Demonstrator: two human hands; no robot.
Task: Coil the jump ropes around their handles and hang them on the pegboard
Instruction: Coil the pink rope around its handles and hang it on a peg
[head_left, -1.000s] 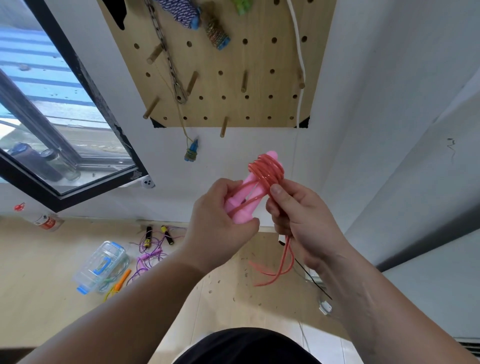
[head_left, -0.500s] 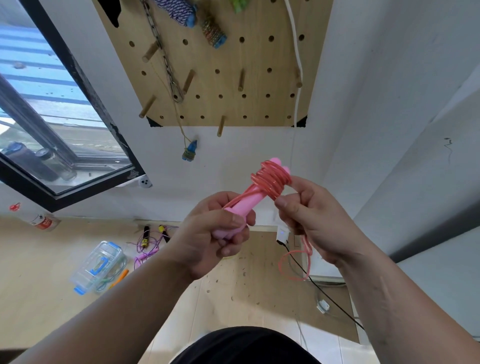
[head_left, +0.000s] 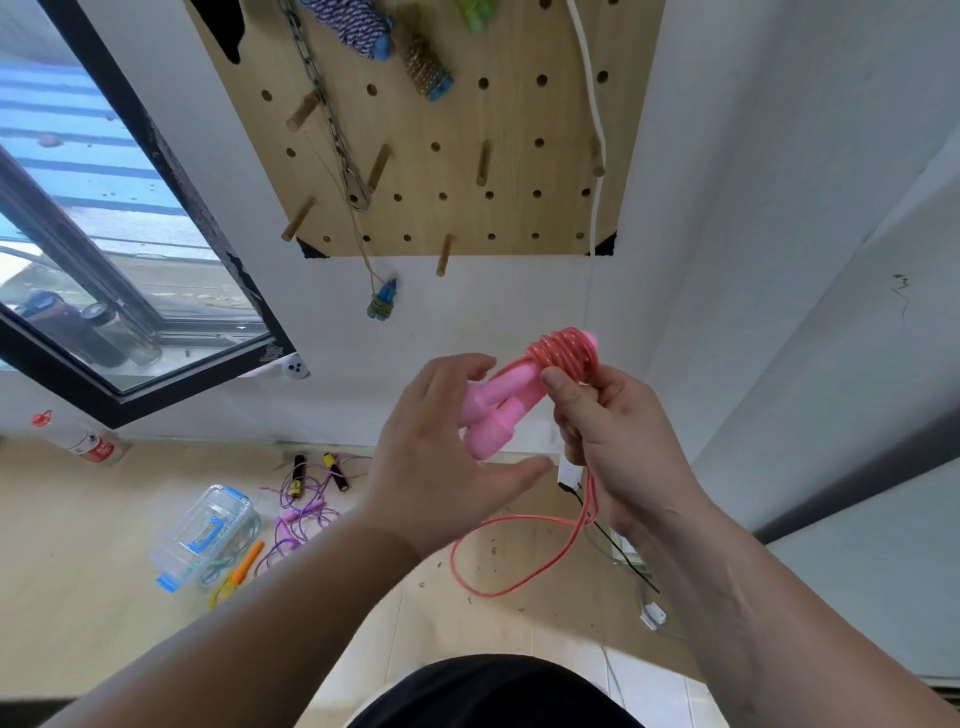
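Half a second ago the left hand was wrapped around the lower end of the handles. Now the left hand (head_left: 447, 447) has let go and is open at the centre of the frame. Its fingers are straight and spread and its thumb points right, just in front of the handle ends. Whether it still touches them cannot be told. The loose loop (head_left: 511, 577) of rope under the hands now hangs lower and swings wider to the left than it did.

The right hand (head_left: 618, 436), right of centre, grips the pink jump rope (head_left: 498, 410). Its thumb presses on the coil (head_left: 563, 353) and its fingers curl behind.

The only label in view is a red one on a bottle (head_left: 85, 441) lying at the left edge, and it is too small to read.

The rope's two smooth pale-pink handles lie side by side, slanting up to the right. Glossy, translucent coral-pink cord is wound in tight turns round their upper ends, and the rest trails down past the right wrist.

The wooden pegboard (head_left: 519, 156) fills the top centre. A blue-and-white rope bundle (head_left: 358, 26), a metal chain (head_left: 332, 119) and a white cord (head_left: 592, 104) hang on it. On the floor at lower left are a clear plastic box (head_left: 202, 535) and a tangled purple rope (head_left: 301, 512).
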